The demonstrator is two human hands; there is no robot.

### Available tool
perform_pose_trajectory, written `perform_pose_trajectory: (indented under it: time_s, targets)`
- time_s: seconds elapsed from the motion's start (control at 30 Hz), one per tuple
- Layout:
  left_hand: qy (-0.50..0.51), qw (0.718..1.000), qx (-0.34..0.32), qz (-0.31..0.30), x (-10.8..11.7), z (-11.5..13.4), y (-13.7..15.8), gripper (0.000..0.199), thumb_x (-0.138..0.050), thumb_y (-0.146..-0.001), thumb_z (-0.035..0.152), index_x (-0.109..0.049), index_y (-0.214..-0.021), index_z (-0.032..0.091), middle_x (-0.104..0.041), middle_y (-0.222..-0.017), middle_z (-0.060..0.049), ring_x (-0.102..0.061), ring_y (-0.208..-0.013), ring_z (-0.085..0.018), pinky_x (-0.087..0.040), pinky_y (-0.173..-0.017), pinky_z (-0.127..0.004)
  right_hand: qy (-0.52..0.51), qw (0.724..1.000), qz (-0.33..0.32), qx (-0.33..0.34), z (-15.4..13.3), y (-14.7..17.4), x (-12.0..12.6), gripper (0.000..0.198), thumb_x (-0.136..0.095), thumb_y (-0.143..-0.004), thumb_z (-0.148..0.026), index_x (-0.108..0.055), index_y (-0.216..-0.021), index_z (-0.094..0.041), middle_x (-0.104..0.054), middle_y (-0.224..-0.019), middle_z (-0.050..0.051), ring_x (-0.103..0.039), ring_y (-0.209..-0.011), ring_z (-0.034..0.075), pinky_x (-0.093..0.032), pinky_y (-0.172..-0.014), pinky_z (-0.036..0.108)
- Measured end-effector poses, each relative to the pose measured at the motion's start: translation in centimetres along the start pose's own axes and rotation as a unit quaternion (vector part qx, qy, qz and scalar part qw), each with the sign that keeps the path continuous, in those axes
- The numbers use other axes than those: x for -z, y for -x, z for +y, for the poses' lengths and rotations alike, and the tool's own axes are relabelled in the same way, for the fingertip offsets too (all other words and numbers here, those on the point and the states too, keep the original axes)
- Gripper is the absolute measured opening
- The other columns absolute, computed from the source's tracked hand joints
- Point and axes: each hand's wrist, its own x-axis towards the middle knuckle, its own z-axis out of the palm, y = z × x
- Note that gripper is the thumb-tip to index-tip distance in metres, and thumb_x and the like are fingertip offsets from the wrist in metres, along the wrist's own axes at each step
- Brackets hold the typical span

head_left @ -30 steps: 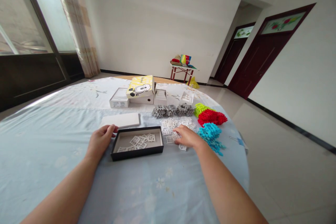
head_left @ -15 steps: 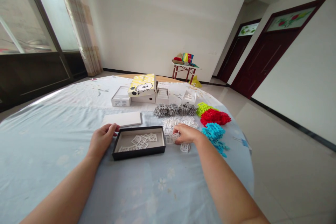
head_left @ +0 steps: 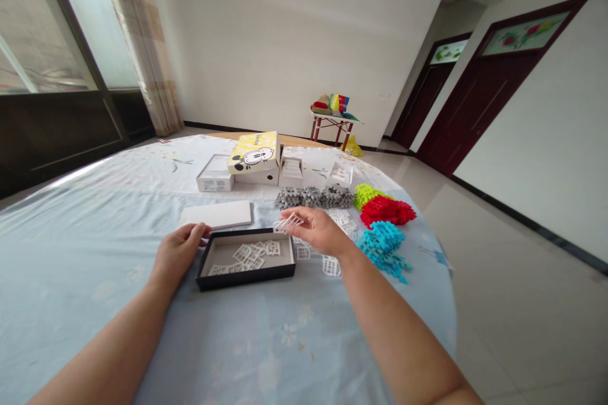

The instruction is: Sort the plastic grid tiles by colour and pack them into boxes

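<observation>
Pinching white pieces [head_left: 289,223] in right grip [head_left: 319,230], with black box [head_left: 247,280] below-left; cannot tell state of left grip [head_left: 178,249], with box just right.

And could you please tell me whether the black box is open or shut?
Open: nothing covers the black box, and white pieces show inside.

Pcs [head_left: 272,248] in tray [head_left: 247,280], boxes [head_left: 215,185] bhnd.

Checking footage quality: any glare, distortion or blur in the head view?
Head view: window blown out at top; head view: wide-angle tilt, nearer door leaning; head view: right hand and white pieces distinguishable, lettering on yellow lid unreadable.
</observation>
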Motion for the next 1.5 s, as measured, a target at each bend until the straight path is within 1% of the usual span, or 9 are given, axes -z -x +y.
perform_pose_trajectory:
  time_s: [0.1,0.17,0.27,0.37,0.5,0.6,0.93,1.37,1.5]
  targets:
    - [-0.003,1.000,0.004,0.003,0.0,0.1,0.1,0.034,-0.045,-0.070,0.048,-0.065,-0.070,0.020,-0.064,-0.060,0.001,-0.060,-0.058,-0.017,-0.048,-0.058,-0.025,-0.031,0.999,-0.024,0.010,0.0,0.0,-0.2,0.041,-0.060,-0.075,-0.030,-0.055,-0.115,-0.023,-0.060,-0.113,0.005,-0.057,-0.101,0.017,-0.047,-0.084,0.032]
    - [-0.003,1.000,0.007,0.002,0.0,0.1,0.1,0.035,-0.045,-0.070,0.049,-0.065,-0.070,0.020,-0.064,-0.060,0.001,-0.060,-0.058,-0.017,-0.048,-0.057,-0.025,0.004,1.000,0.014,-0.003,0.6,0.0,0.5,0.038,-0.059,-0.076,-0.029,-0.056,-0.114,-0.022,-0.062,-0.111,0.006,-0.058,-0.098,0.017,-0.047,-0.082,0.032]
    - [-0.005,1.000,0.010,-0.004,0.0,0.1,0.1,0.035,-0.045,-0.070,0.049,-0.065,-0.071,0.020,-0.064,-0.062,0.001,-0.060,-0.059,-0.017,-0.048,-0.058,-0.025,0.133,0.988,0.067,-0.046,2.1,0.1,1.8,0.032,-0.059,-0.075,-0.027,-0.060,-0.106,-0.019,-0.065,-0.096,0.006,-0.060,-0.084,0.016,-0.047,-0.076,0.030]
    - [-0.011,1.000,0.012,-0.005,0.1,0.2,0.1,0.036,-0.045,-0.070,0.049,-0.065,-0.072,0.019,-0.065,-0.062,0.000,-0.060,-0.060,-0.018,-0.047,-0.059,-0.025,0.253,0.961,0.021,-0.106,3.9,0.5,2.4,0.037,-0.067,-0.068,-0.029,-0.062,-0.103,-0.018,-0.064,-0.091,0.005,-0.058,-0.080,0.017,-0.045,-0.076,0.030]
    - [-0.019,1.000,0.009,0.000,0.1,0.5,0.2,0.036,-0.045,-0.070,0.049,-0.066,-0.071,0.019,-0.066,-0.061,0.000,-0.061,-0.060,-0.019,-0.047,-0.058,-0.026,0.308,0.942,-0.060,-0.118,5.6,0.8,1.9,0.061,-0.077,-0.054,-0.035,-0.059,-0.111,-0.022,-0.057,-0.106,0.007,-0.052,-0.100,0.022,-0.039,-0.085,0.031]
    - [-0.018,1.000,0.002,0.003,0.1,0.6,0.2,0.036,-0.045,-0.069,0.049,-0.066,-0.070,0.020,-0.066,-0.062,0.000,-0.061,-0.060,-0.019,-0.048,-0.057,-0.026,0.320,0.937,-0.076,-0.116,6.2,0.8,1.5,0.065,-0.077,-0.052,-0.038,-0.058,-0.113,-0.022,-0.053,-0.109,0.008,-0.049,-0.105,0.024,-0.037,-0.088,0.031]
    - [-0.027,1.000,-0.002,-0.003,0.1,-0.1,0.0,0.037,-0.044,-0.071,0.050,-0.066,-0.073,0.020,-0.066,-0.062,0.000,-0.061,-0.061,-0.018,-0.047,-0.058,-0.025,0.311,0.937,-0.094,-0.130,6.7,0.6,1.5,0.056,-0.074,-0.056,-0.042,-0.061,-0.105,-0.019,-0.056,-0.100,0.008,-0.053,-0.093,0.022,-0.040,-0.080,0.029]
    - [-0.028,1.000,-0.010,0.001,0.1,0.1,0.1,0.038,-0.045,-0.071,0.051,-0.067,-0.071,0.019,-0.067,-0.061,-0.002,-0.061,-0.061,-0.020,-0.047,-0.058,-0.026,0.288,0.948,-0.049,-0.129,6.7,0.3,0.9,0.037,-0.073,-0.058,-0.034,-0.057,-0.087,-0.018,-0.057,-0.092,0.004,-0.053,-0.085,0.018,-0.040,-0.073,0.027]
    - [-0.023,1.000,-0.010,0.006,0.2,0.2,0.2,0.037,-0.045,-0.070,0.050,-0.066,-0.068,0.020,-0.066,-0.059,-0.001,-0.060,-0.058,-0.019,-0.047,-0.057,-0.026,0.261,0.954,-0.021,-0.147,6.8,0.2,0.2,0.040,-0.071,-0.061,-0.030,-0.056,-0.097,-0.019,-0.060,-0.090,0.003,-0.056,-0.081,0.017,-0.041,-0.069,0.026]
